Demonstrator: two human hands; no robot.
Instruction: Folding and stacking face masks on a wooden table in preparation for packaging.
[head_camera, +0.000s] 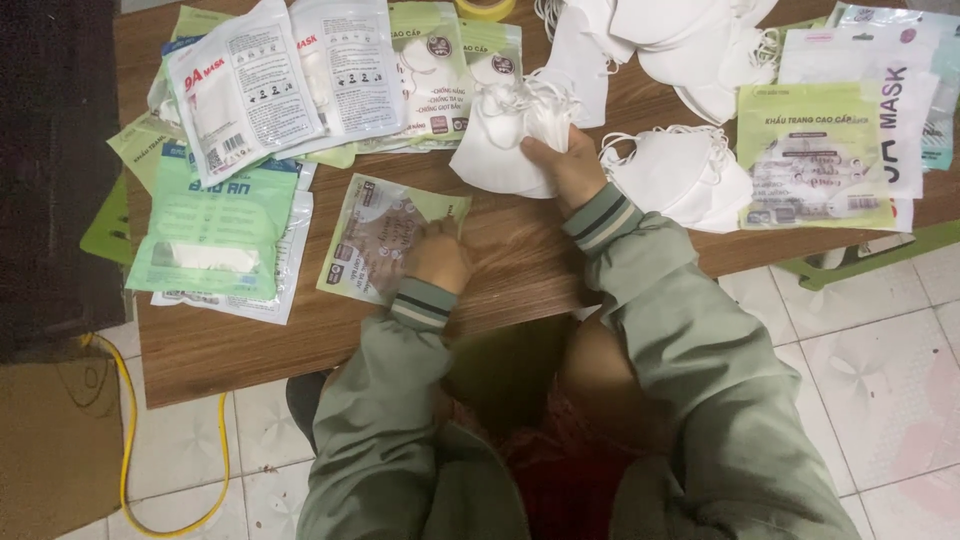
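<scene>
Your right hand (568, 165) grips a bunch of white masks (505, 140) above the wooden table (520, 260). Your left hand (438, 258), fingers curled, pinches the edge of a green pouch (375, 235) lying flat, with packaged masks (250, 85) piled beyond.

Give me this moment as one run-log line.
left hand: pressing on flat green pouch | right hand: gripping stack of white masks | surface: wooden table | nearby: loose white masks
</scene>
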